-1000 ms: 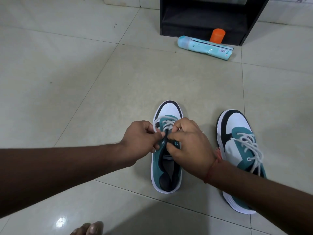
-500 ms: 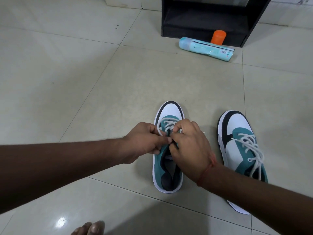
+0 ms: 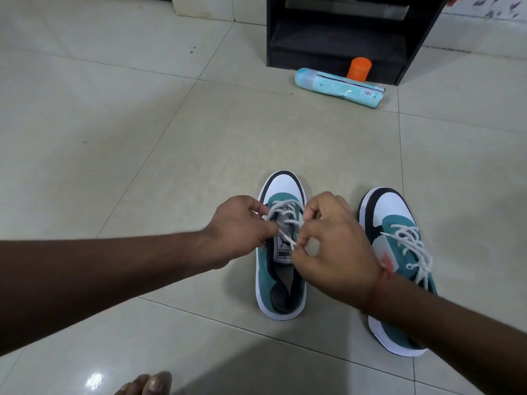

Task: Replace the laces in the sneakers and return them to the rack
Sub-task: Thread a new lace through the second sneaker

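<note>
Both hands, left hand (image 3: pixel 239 226) and right hand (image 3: pixel 330 246), now drawn apart, each pinching lace (image 3: pixel 286 238) over left sneaker (image 3: pixel 281 252); probably tightening crossing.

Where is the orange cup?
In the head view the orange cup stands far ahead on the right, before the black rack, just behind the lying blue bottle.

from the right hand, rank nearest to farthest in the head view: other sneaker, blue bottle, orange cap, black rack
From the right hand:
1. Laced sneaker, just to its right on the floor.
2. Light blue bottle, lying on its side farther ahead.
3. Orange cap, just behind the bottle; close to it in rank.
4. Black rack, at the back; the cap stands at its base.
</note>
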